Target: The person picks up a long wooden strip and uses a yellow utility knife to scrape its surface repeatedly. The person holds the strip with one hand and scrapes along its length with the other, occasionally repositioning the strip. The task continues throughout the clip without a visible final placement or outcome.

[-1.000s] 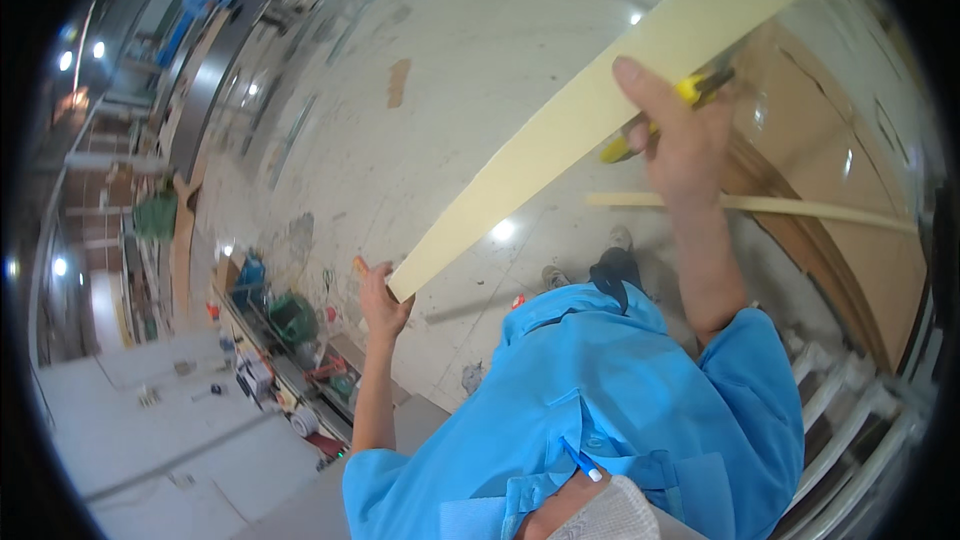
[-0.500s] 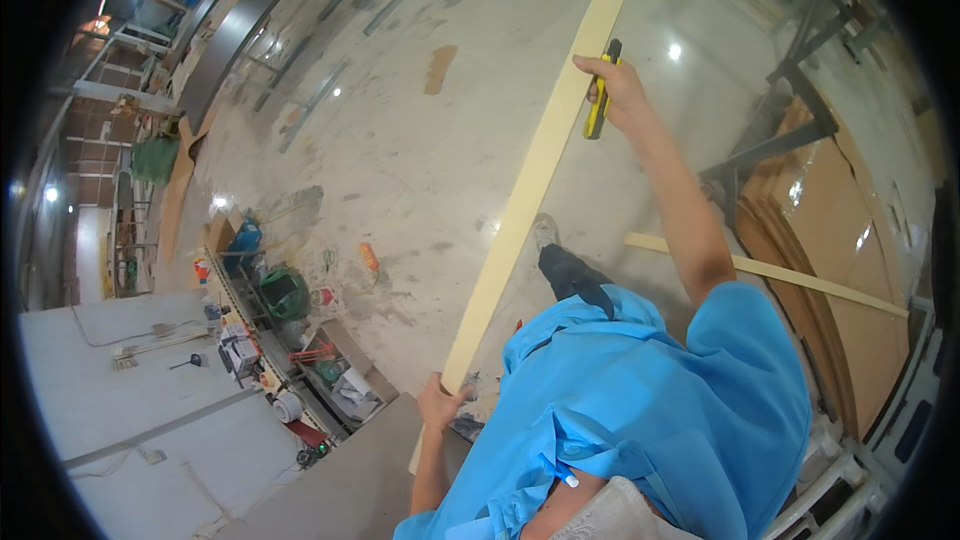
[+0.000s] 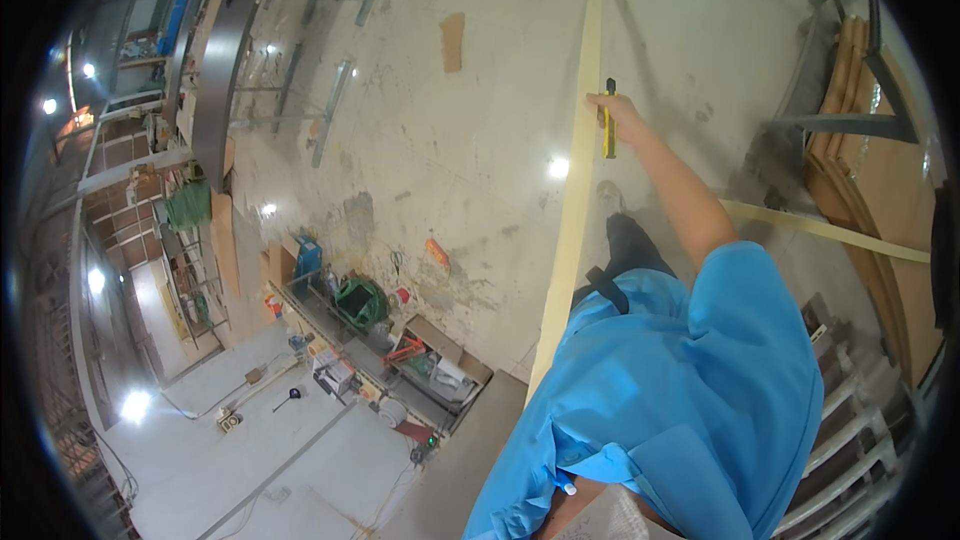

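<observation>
A long, pale yellow strip (image 3: pixel 577 210) stretches away from beside my body toward the far side of the floor. Along its right edge, my right hand (image 3: pixel 624 120) is closed around a yellow and black utility knife (image 3: pixel 610 135), with the thumb reaching onto the strip. Whether the blade is out is too small to tell. My left hand is out of sight; the blue sleeve and my body cover the near end of the strip.
At right, another pale strip (image 3: pixel 820 227) lies near stacked brown sheets (image 3: pixel 895 175) and a dark metal frame (image 3: pixel 850 126). A white bench (image 3: pixel 180 445) stands lower left, beside a tool-filled box (image 3: pixel 465 365) and a green bag (image 3: pixel 375 310). Cardboard (image 3: pixel 453 43) lies on the floor.
The view has turned, and the strip now stands more upright in it. My left hand, earlier gripping the near part of the strip, has gone out of sight. The right hand keeps the knife.
</observation>
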### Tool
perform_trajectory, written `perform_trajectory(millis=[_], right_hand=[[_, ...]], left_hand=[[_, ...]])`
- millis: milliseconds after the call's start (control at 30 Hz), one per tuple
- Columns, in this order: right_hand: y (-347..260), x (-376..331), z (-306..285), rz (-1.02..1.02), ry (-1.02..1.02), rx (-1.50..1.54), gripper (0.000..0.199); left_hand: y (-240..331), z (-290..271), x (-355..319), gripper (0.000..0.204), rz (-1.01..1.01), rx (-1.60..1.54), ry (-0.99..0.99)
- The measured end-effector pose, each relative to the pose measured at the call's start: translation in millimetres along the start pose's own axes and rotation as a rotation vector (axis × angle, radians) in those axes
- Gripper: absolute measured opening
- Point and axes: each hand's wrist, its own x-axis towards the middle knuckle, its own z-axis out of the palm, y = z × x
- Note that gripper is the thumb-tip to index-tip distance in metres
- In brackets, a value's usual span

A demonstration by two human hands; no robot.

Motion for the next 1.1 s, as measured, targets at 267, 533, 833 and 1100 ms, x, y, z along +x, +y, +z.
perform_trajectory(millis=[267, 533, 833, 1100], right_hand=[[112.3, -42.7, -31.6, 0.202, 0.033, -0.034, 0.026], [151.5, -181.3, -22.3, 0.269, -0.168, 0.073, 0.026], [160.8, -262.5, 59.3, 0.018, -0.124, -0.056, 0.035], [239.7, -299.1, 127.5, 0.197, -0.218, -0.08, 0.02]], left_hand=[[92.3, -51.1, 105.8, 0.038, -0.162, 0.002, -0.351], [157.4, -70.4, 249.6, 0.056, -0.23, -0.317, -0.73], [104.8, -111.3, 237.9, 0.05, -0.178, -0.45, -0.819], [35.8, -149.0, 250.4, 0.048, -0.027, -0.2, -0.641]])
